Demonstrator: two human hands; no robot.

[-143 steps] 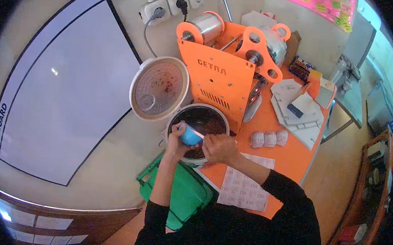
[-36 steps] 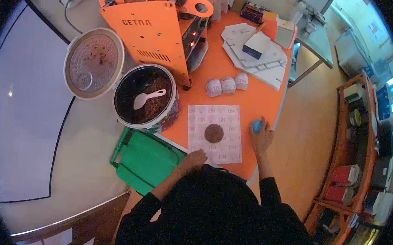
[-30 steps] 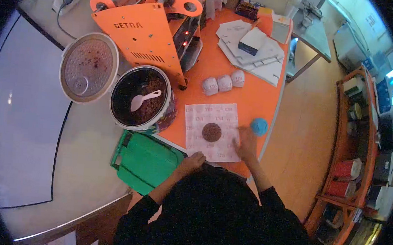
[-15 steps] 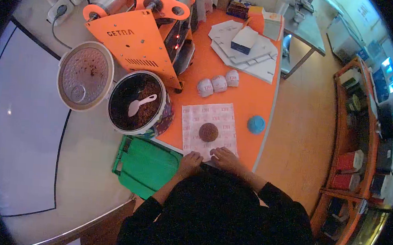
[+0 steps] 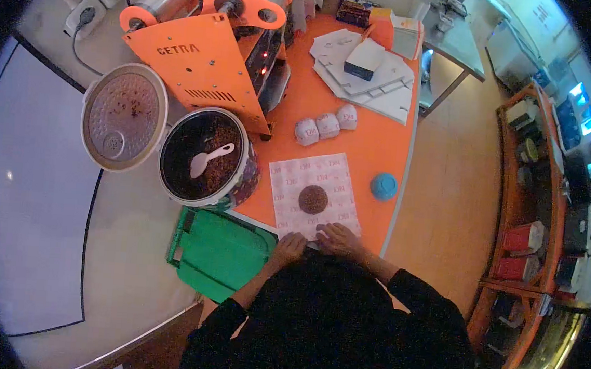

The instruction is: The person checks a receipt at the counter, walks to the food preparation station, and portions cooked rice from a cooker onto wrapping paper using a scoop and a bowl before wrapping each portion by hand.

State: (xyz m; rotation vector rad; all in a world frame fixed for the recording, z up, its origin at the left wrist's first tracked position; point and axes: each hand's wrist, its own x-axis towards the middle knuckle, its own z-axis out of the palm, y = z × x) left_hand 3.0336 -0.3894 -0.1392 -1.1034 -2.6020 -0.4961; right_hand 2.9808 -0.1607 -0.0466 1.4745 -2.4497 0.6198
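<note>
A sheet of printed wrapping paper [image 5: 286, 177] lies flat on the orange table. A round, dark brown mound of food [image 5: 313, 199], grainy like brown rice, sits near the paper's middle. My left hand [image 5: 290, 247] is closed at the near edge of the paper, with its fingers curled in. Just to its right, my right hand [image 5: 338, 241] is closed on the same edge, near the corner. A small blue cup [image 5: 384, 186] is on the right of the paper. Behind it are three wrapped parcels [image 5: 328, 126] in a row, in the same print.
To the left stands a pot [image 5: 243, 146] of brown grains with a white scoop [image 5: 209, 159] in it, beside its open lid [image 5: 123, 117]. An orange machine [image 5: 201, 68] rises behind. White folded boards [image 5: 361, 72] bear a small box [image 5: 364, 58]. Below the table is a green lid [image 5: 226, 251].
My hands stay at the paper's near edge. The paper appears turned slightly, and the view has shifted a little. The brown mound remains on the paper.
</note>
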